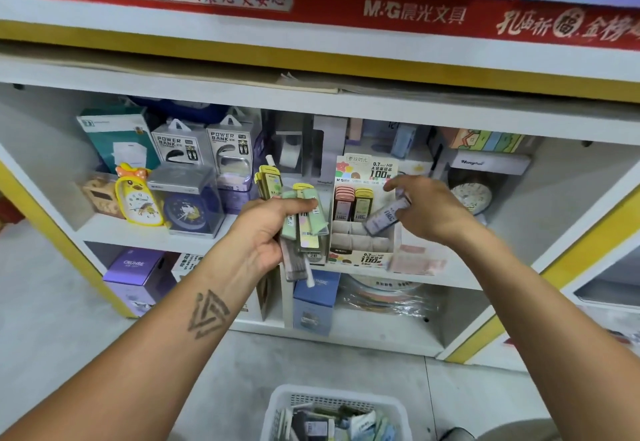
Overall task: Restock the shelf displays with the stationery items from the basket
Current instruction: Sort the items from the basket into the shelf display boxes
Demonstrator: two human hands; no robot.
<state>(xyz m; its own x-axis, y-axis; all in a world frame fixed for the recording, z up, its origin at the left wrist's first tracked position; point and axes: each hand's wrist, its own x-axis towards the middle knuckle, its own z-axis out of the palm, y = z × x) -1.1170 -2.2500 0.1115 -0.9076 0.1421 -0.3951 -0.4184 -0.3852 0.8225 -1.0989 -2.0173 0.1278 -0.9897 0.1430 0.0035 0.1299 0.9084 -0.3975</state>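
Observation:
My left hand grips a fanned bunch of pencil-lead cases, yellow, green and grey, in front of the middle shelf. My right hand holds one lilac lead case tilted over the cardboard display box. That box stands on the shelf with a "0.7 HB 100" header card; a pink and a yellow case stand in its back row and the front slots look empty. A white basket with several more stationery packs sits on the floor at the bottom centre.
Left on the same shelf stand a yellow chick alarm clock, a boxed blue clock and power bank boxes. A boxed clock sits to the right. Purple and blue boxes fill the lower shelf. A red banner runs overhead.

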